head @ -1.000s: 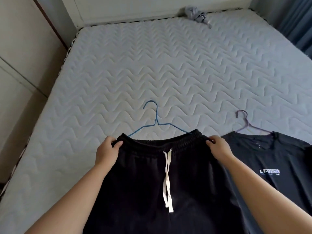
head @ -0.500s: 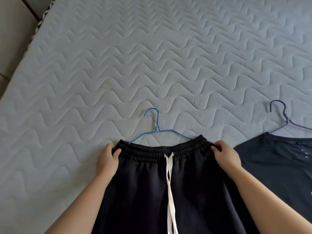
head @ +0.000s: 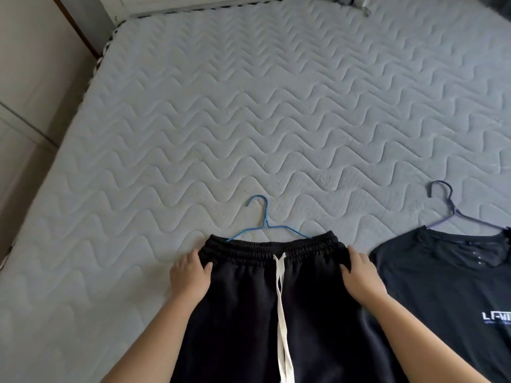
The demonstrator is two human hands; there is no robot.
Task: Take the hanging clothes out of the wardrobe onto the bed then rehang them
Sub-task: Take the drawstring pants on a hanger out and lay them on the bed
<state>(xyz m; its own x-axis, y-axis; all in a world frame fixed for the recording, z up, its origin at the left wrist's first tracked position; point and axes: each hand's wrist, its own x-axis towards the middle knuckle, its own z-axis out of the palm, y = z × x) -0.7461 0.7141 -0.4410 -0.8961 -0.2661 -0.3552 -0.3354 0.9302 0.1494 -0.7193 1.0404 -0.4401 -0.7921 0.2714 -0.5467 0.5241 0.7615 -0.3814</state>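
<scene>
1. The left hand [head: 190, 273] and the right hand [head: 362, 275] rest on the two sides of the black drawstring pants [head: 276, 322]. Half a second ago each pinched a corner of the waistband. Now both have slipped just below the elastic.
2. The fingers look loosened, lying fairly straight along the side edges with each thumb spread over the cloth. Whether any fingertip tucks under the edge cannot be told.
3. The pants lie flat on the near part of the quilted mattress [head: 249, 111]. The white drawstring [head: 280, 288] runs down the middle, and the legs run out of view at the bottom.
4. The blue wire hanger [head: 265, 225] sits as it did before, with its hook and shoulders poking out beyond the waistband and its lower part hidden inside.
5. Just beside the pants on the right lies a dark T-shirt [head: 442, 286] with white lettering, on a purple hanger [head: 449, 214].
6. Far off, at the head of the bed, a small grey bundle [head: 360, 4] is back in view, so the head has lifted.
7. Judgement: the shift from pinching to smoothing suggests that this garment is laid down and about to be let go. Two pieces are now on the bed, hangers in place, and nothing is rehung yet.
</scene>
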